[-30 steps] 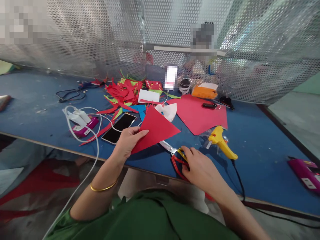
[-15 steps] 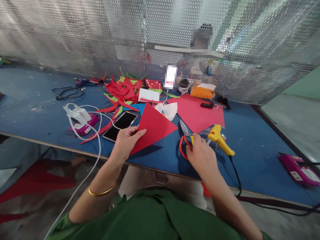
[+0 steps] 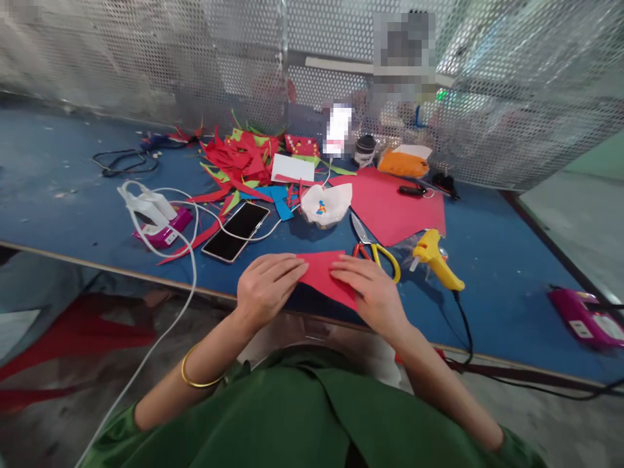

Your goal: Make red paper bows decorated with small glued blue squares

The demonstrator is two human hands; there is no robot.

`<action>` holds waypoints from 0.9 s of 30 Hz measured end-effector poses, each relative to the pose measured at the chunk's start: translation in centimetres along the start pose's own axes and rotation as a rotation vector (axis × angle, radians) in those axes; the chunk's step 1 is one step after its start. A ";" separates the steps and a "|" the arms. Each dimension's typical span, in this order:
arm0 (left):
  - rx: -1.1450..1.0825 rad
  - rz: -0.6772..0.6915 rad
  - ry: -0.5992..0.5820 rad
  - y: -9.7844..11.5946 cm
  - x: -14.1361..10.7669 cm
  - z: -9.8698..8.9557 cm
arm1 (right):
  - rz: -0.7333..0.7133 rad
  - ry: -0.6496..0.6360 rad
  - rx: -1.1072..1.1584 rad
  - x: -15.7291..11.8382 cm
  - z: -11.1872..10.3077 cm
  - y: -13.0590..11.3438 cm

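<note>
A red paper piece (image 3: 322, 273) is held near the table's front edge, between my two hands. My left hand (image 3: 266, 286) grips its left end with thumb and fingers together. On the right end, my right hand (image 3: 373, 292) closes its fingers over the paper. Just beyond my right hand lie scissors (image 3: 363, 237) with one red and one yellow handle, blades pointing away. To the left of them stands a white bowl-like paper dish (image 3: 325, 205) with small blue and orange bits in it.
A yellow glue gun (image 3: 439, 260) with a black cord lies right of the scissors. Behind are a large red sheet (image 3: 390, 208) and red and green scraps (image 3: 244, 156). A phone (image 3: 236, 231) and white cables lie on the left.
My right hand has let go of the scissors and moved left onto the red paper. The paper, a flat triangle before, now looks smaller and lower between both hands.
</note>
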State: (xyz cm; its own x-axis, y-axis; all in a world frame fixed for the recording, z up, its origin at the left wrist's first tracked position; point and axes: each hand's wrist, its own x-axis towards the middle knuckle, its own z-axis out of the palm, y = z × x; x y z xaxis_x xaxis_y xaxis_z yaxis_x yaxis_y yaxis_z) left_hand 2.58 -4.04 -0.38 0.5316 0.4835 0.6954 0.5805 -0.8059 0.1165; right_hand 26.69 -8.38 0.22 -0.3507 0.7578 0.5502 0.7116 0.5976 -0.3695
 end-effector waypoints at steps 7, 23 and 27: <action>-0.098 -0.056 -0.217 0.2 -2.8 0.0 | 0.167 -0.133 0.041 -2.8 1.7 -1.1; 0.055 -0.381 -0.281 1.7 2.3 1.6 | 0.654 0.017 -0.019 -0.4 2.1 -1.2; 0.047 -0.381 -0.329 1.3 3.1 2.1 | 0.594 0.030 -0.071 -0.3 2.1 -0.9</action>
State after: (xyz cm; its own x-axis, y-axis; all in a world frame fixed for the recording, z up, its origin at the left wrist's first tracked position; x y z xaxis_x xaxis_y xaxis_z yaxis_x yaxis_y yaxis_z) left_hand 6.27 -2.87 0.40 0.4387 0.8282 0.3488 0.7940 -0.5389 0.2812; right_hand 24.84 -8.56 -1.20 0.1362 0.9485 0.2862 0.8199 0.0542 -0.5700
